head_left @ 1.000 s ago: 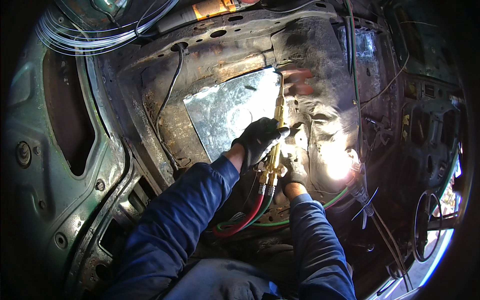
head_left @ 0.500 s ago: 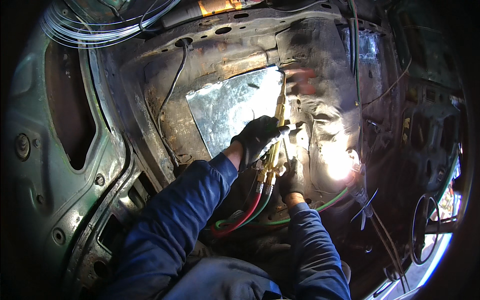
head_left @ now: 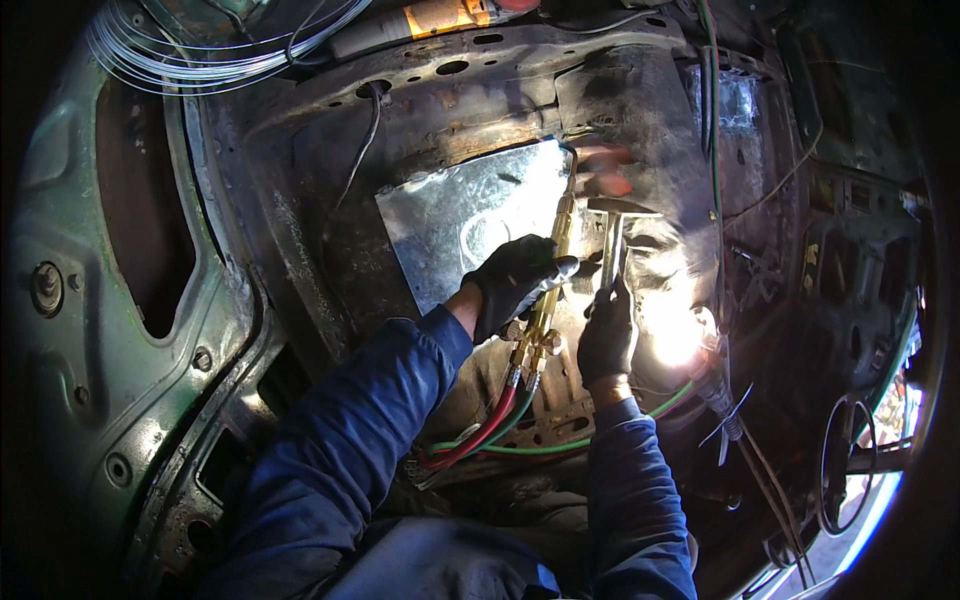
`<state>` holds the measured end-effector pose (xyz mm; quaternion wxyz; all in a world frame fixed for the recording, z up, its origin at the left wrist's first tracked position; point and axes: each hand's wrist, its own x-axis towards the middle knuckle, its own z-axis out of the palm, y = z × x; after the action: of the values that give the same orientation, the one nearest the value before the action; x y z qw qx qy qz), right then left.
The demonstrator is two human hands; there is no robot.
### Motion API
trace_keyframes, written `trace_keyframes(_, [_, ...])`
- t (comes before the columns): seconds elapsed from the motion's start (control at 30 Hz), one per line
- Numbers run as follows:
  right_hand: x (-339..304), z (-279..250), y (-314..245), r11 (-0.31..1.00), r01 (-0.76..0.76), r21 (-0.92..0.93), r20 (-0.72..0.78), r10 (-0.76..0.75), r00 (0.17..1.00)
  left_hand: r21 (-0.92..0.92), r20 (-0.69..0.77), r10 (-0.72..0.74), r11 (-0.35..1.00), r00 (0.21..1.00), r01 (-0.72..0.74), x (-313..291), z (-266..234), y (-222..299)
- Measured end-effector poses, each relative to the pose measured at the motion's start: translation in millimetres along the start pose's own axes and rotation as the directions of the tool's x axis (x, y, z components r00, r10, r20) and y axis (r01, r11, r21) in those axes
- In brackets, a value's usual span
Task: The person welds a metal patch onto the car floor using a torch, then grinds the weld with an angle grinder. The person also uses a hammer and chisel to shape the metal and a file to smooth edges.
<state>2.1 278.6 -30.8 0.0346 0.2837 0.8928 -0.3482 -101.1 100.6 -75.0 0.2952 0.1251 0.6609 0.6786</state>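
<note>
A brass gas torch (head_left: pixel 549 305) with red and green hoses (head_left: pixel 497 425) is gripped in my gloved left hand (head_left: pixel 515 285). Its thin bent tip reaches the upper right corner of a shiny sheet-metal patch (head_left: pixel 425 235) lying on the rusty panel. My gloved right hand (head_left: pixel 607 340) is wrapped round the handle of a hammer (head_left: pixel 622 207), whose head sits just right of the torch tip. Beside that tip are two reddish patches (head_left: pixel 605 170), too unclear to make out. Whether the hammer head touches the panel, I cannot tell.
A lit work lamp (head_left: pixel 708 350) glares right of the hammer. Coiled wire (head_left: pixel 190 65) and an orange-grey tool (head_left: pixel 420 22) lie along the top. Green body panels (head_left: pixel 70 330) rise at left, and a steering wheel (head_left: pixel 848 465) stands at lower right.
My right hand has moved up and right from beside the torch valves, and the hammer now shows clearly. The left hand and torch have barely moved.
</note>
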Motion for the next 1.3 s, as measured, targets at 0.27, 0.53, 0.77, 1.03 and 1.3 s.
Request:
trace_keyframes(0.27, [29.2, -5.4, -29.1, 0.957, 0.283, -0.060, -0.136, -0.288, 0.948, -0.092, 0.079, -0.186, 0.977, 0.979, 0.193, -0.9, -9.5, 28.9])
trace_keyframes(0.53, [45.3, 0.2, -44.9, 0.968, 0.246, 0.040, -0.074, -0.242, 0.967, -0.124, 0.038, -0.219, 0.967, 0.975, 0.222, -8.3, -5.8, 22.7])
trace_keyframes(0.77, [74.8, 35.5, 5.8, 0.962, 0.238, 0.132, -0.018, -0.237, 0.971, -0.090, 0.019, -0.289, 0.953, 0.957, 0.289, -52.7, -10.4, 48.0])
trace_keyframes(1.03, [105.2, 55.9, 19.0, 0.868, 0.456, -0.199, 0.098, -0.445, 0.890, -0.023, -0.048, -0.087, 0.996, 0.995, 0.086, -125.7, -26.1, 70.9])
trace_keyframes(1.3, [94.7, 37.1, -34.6, 0.862, 0.396, -0.317, 0.179, -0.355, 0.917, -0.068, -0.010, -0.155, 0.986, 0.988, 0.154, -130.6, -31.8, 74.6])
